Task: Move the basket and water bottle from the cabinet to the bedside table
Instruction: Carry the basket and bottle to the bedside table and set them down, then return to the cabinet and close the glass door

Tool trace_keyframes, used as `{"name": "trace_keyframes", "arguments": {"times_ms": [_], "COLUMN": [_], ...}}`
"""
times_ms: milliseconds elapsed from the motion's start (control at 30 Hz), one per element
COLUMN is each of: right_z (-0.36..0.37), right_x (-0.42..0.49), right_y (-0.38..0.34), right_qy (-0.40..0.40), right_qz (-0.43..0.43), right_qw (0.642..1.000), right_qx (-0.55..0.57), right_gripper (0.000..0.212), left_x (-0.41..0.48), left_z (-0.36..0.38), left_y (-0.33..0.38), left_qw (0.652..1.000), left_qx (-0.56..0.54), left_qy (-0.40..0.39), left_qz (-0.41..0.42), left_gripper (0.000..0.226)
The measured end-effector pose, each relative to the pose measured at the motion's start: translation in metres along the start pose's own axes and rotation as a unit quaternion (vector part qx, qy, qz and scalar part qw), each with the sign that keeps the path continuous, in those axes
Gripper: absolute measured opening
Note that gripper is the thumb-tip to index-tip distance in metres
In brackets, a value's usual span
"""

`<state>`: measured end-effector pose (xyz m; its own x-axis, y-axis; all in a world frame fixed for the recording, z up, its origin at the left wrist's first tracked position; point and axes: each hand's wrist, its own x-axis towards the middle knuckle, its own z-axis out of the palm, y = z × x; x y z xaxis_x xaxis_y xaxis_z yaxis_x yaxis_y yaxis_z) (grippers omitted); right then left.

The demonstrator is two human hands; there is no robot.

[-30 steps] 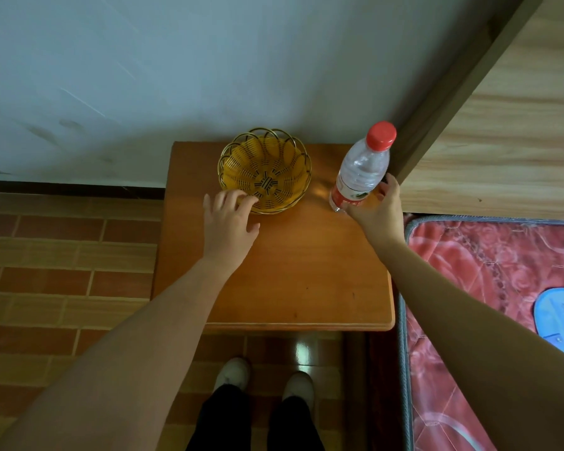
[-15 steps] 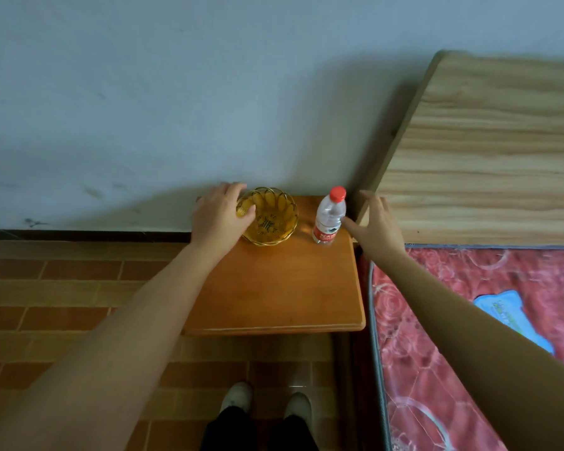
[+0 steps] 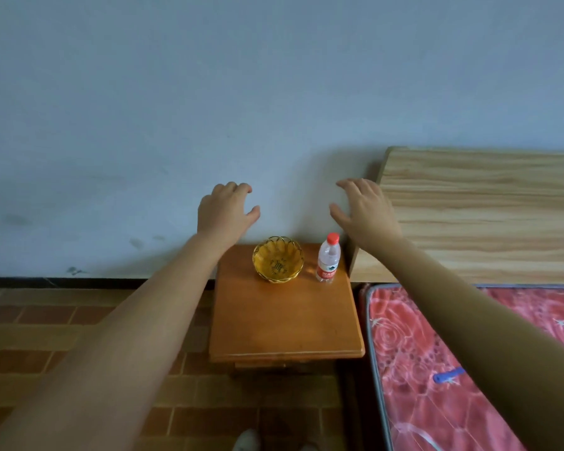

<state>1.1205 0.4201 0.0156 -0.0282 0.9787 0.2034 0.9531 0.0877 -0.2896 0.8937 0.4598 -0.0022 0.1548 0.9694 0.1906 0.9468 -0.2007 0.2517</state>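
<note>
A small yellow woven basket (image 3: 278, 259) sits at the back of the orange wooden bedside table (image 3: 284, 323). To its right stands a clear water bottle (image 3: 328, 258) with a red cap and red label, upright. My left hand (image 3: 226, 212) hovers above and left of the basket, fingers apart and holding nothing. Spread and empty too, my right hand (image 3: 362, 212) hangs above and right of the bottle. Neither hand touches either object.
A pale blue wall rises behind the table. A light wooden headboard (image 3: 482, 216) stands on the right, with a red patterned mattress (image 3: 443, 359) below it, close against the table's right side. Brown brick-pattern floor (image 3: 46, 323) lies to the left.
Both hands have let go of the basket and the bottle and risen away from them. The camera has drawn back and up, so the table looks smaller.
</note>
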Motion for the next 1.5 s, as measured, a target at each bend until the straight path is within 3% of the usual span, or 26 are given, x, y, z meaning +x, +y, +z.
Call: {"name": "trace_keyframes", "arguments": {"times_ms": [433, 800, 1033, 1500], "right_z": [-0.041, -0.008, 0.02, 0.08], "right_x": [-0.002, 0.019, 0.013, -0.064], "right_y": [-0.047, -0.169, -0.301, -0.592], "right_qy": [0.013, -0.007, -0.018, -0.045], "right_qz": [-0.076, -0.22, -0.334, -0.509], "right_qw": [0.997, 0.975, 0.939, 0.843], "right_qx": [-0.014, 0.041, 0.081, 0.167], "right_gripper": [0.047, 0.044, 0.047, 0.045], "left_x": [-0.027, -0.111, -0.194, -0.373], "left_z": [-0.07, -0.114, -0.165, -0.266], "left_y": [-0.001, -0.113, -0.214, -0.382], "left_qw": [0.996, 0.973, 0.931, 0.807], "left_qx": [0.013, 0.077, 0.124, 0.207], "left_qy": [0.079, 0.105, 0.149, 0.22], "left_qz": [-0.028, -0.192, -0.31, -0.508], "left_gripper": [0.04, 0.04, 0.04, 0.04]}}
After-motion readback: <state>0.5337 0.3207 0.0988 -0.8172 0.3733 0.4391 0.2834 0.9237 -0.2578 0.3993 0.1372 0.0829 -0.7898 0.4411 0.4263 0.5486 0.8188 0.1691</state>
